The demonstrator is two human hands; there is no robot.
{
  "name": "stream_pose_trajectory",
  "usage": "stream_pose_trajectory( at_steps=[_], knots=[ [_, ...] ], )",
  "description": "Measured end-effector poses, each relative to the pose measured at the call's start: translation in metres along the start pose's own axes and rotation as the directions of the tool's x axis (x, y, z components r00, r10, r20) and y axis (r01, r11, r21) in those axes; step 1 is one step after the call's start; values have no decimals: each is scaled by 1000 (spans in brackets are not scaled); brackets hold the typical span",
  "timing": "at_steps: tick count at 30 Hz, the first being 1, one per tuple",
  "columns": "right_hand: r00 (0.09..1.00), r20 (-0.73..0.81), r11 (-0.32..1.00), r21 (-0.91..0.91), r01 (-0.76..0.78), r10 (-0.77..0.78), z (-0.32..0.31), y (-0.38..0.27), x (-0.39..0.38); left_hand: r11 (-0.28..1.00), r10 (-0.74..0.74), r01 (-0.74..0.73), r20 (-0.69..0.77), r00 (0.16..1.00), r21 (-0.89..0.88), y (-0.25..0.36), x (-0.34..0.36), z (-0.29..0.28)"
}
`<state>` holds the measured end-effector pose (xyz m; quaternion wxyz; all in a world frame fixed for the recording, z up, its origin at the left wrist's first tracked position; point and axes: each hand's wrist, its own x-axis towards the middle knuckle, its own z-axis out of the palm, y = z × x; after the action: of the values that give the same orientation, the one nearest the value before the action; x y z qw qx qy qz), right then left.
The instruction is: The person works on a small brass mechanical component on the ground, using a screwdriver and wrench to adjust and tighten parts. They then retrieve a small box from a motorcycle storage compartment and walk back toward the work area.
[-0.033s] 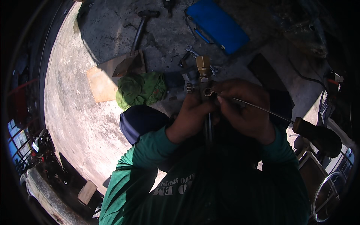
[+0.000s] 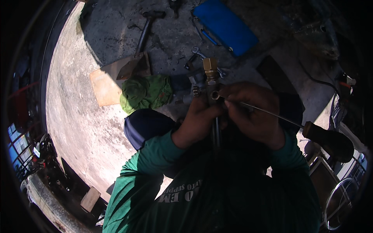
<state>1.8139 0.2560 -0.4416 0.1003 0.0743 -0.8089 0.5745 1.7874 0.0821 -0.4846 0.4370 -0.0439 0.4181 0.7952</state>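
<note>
Fingers of your right hand (image 2: pixel 254 112) pinch closed on the shaft of a thin-shafted tool (image 2: pixel 329 143) close to its tip; the dark handle extends free toward the right of the frame. Your left hand (image 2: pixel 199 119) is closed around the metal body (image 2: pixel 211 90), at the centre of the frame. A brass hex fitting (image 2: pixel 210 66) sits on the upper end of the body. The round side port (image 2: pixel 215 95) is open, with the tool tip at its rim; you cannot tell whether the tip enters. Judge work at the port as under way and unfinished: no plug shows in it. The wrench (image 2: pixel 197 51) and hammer (image 2: pixel 145 33) lie unheld on the floor (image 2: pixel 116 35), upper frame.
</note>
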Motion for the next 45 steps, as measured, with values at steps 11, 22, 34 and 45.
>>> stream_pose_trajectory(
  at_steps=[11,22,34,45],
  knots=[
    [1000,-17,998,-65,-14,13,4,3,2,999,20,-19,-35,999,28,2,2,-4],
    [999,-36,998,-66,2,-5,2,2,2,997,-20,24,-57,998,72,2,2,-4],
    [998,12,997,-46,-67,68,5,0,0,999,19,-17,-53,998,37,1,1,-3],
    [999,6,999,-37,-38,38,3,3,1,999,4,-2,-53,999,51,0,-1,-4]
  ],
)
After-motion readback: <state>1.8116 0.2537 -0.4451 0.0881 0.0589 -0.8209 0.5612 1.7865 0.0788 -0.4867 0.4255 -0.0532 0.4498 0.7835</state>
